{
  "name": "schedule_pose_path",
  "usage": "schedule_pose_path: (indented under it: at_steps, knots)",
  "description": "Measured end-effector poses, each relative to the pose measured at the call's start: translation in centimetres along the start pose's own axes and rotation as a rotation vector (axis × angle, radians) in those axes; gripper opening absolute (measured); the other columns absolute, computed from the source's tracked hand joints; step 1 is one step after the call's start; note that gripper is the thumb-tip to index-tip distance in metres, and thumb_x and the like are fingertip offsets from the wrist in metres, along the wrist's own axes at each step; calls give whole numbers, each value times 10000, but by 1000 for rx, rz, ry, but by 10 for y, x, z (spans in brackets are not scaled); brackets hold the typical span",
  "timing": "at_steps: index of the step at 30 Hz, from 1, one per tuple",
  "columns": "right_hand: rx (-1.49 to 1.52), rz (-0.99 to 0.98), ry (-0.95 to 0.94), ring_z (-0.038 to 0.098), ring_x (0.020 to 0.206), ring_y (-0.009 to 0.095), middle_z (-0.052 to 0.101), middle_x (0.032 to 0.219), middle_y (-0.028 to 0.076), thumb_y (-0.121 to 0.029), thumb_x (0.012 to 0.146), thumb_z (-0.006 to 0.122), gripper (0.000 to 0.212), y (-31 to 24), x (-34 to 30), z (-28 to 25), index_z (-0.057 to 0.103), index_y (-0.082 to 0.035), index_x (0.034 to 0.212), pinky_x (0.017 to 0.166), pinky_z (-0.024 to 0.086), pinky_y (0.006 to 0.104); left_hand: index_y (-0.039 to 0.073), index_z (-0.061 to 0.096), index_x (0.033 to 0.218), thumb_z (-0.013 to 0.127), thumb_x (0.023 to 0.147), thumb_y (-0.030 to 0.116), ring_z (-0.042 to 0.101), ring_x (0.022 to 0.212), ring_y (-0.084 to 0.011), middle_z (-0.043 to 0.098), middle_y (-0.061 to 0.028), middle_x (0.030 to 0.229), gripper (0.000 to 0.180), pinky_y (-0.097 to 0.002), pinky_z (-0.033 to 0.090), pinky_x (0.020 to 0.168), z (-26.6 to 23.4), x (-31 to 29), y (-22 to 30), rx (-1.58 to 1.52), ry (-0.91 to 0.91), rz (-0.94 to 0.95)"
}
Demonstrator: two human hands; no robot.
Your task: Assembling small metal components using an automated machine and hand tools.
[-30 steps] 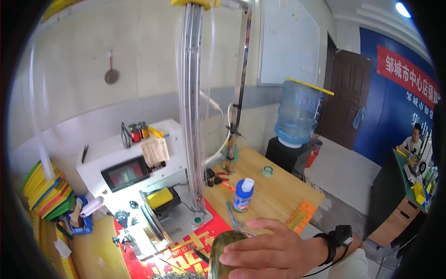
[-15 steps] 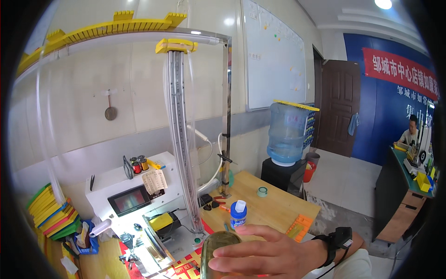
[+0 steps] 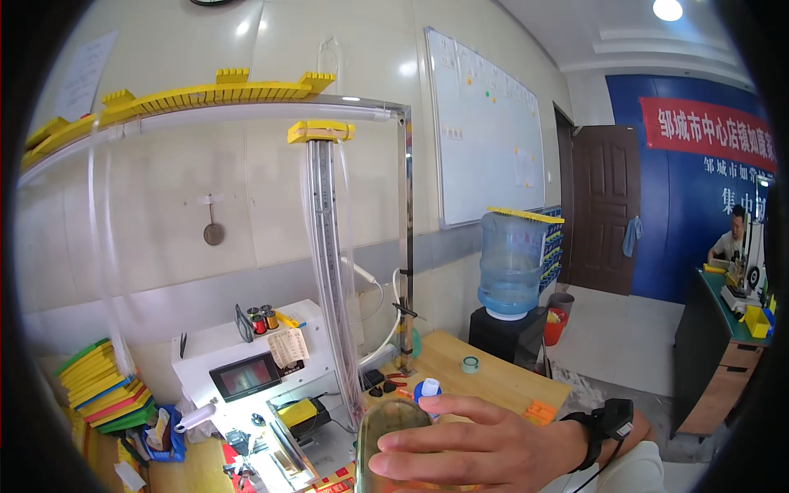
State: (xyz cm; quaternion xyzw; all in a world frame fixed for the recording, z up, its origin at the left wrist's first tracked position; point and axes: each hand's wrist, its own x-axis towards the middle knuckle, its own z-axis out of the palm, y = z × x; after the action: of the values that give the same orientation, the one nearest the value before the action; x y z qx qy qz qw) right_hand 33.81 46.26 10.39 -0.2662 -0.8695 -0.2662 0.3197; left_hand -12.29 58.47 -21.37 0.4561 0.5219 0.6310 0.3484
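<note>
My right hand, with a black strap device on its wrist, reaches in from the lower right. Its fingers curve round the side of an olive-tinted, see-through cup-like vessel, whose lower part falls outside the picture. Just behind the fingertips stands a blue bottle with a white cap, its body mostly covered by the hand. My left hand is out of sight. Left of the vessel, a white bench machine carries a small dark screen and a brightly lit work area.
Pliers, a tape roll and orange blocks lie on the wooden table. Clear tubes hang from a metal frame. Yellow sheets are stacked left. A water dispenser stands beyond; another person sits far right.
The view has tilted upward, so the room sits lower in the picture. My hand keeps its grip on the vessel and now covers more of the blue bottle.
</note>
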Motion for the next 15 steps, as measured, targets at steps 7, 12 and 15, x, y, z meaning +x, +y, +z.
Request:
schedule_pose_path:
  at_steps: [7, 12, 15]
  knots:
    - [-73, -82, 303, 698, 1094, 284, 698, 1227, 141, -144, 911, 753, 352, -6, 17, 17, 628, -98, 1236, 1141, 388, 509, 95, 579, 1301, 538, 999, 60, 496, 686, -75, 570, 2, 873, 307, -229, 424, 575, -1, 0, 0, -16, -9, -9]
    - [-105, -114, 295, 700, 1087, 279, 700, 1224, 135, -149, 912, 751, 335, -6, 24, 13, 627, -102, 1220, 1145, 390, 501, 96, 578, 1303, 529, 1000, 56, 495, 684, -74, 566, 4, 864, 310, -229, 422, 574, -3, -2, -2, -25, -9, -22]
    - [-114, -128, 304, 701, 1086, 275, 702, 1222, 129, -153, 911, 755, 343, -6, 29, 8, 618, -106, 1221, 1144, 394, 500, 97, 578, 1304, 523, 1001, 54, 494, 683, -73, 564, 6, 858, 312, -228, 422, 574, -4, -4, -3, -30, -11, -24]
